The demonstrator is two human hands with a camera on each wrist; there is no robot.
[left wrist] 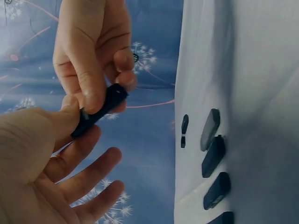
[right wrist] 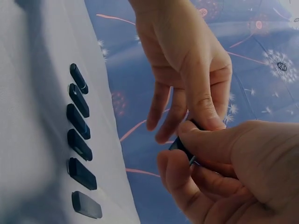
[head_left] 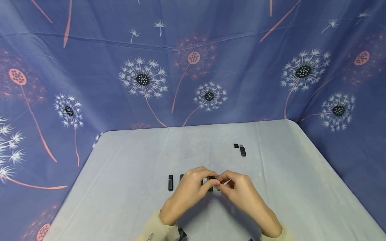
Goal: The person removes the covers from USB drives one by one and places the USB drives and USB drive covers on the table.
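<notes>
A black USB flash drive (left wrist: pixel 115 97) is held up above the table between both hands. My left hand (head_left: pixel 193 184) pinches one end between thumb and index finger, its other fingers spread in the left wrist view. With thumb and fingertips my right hand (head_left: pixel 239 189) grips the other end. Fingers cover much of the drive, so whether its cap is on cannot be told. Beneath the hands, several more flash drives lie in a row; the leftmost drive (head_left: pixel 170 183) shows fully in the head view, and a greyer drive (right wrist: pixel 87 205) ends the row in the right wrist view.
Farther back on the pale table (head_left: pixel 138 154) lies an uncapped flash drive (head_left: pixel 243 150) with its metal plug showing. A small black cap (head_left: pixel 236 146) is beside it. A blue dandelion-print cloth (head_left: pixel 241 67) hangs behind the table and at its sides.
</notes>
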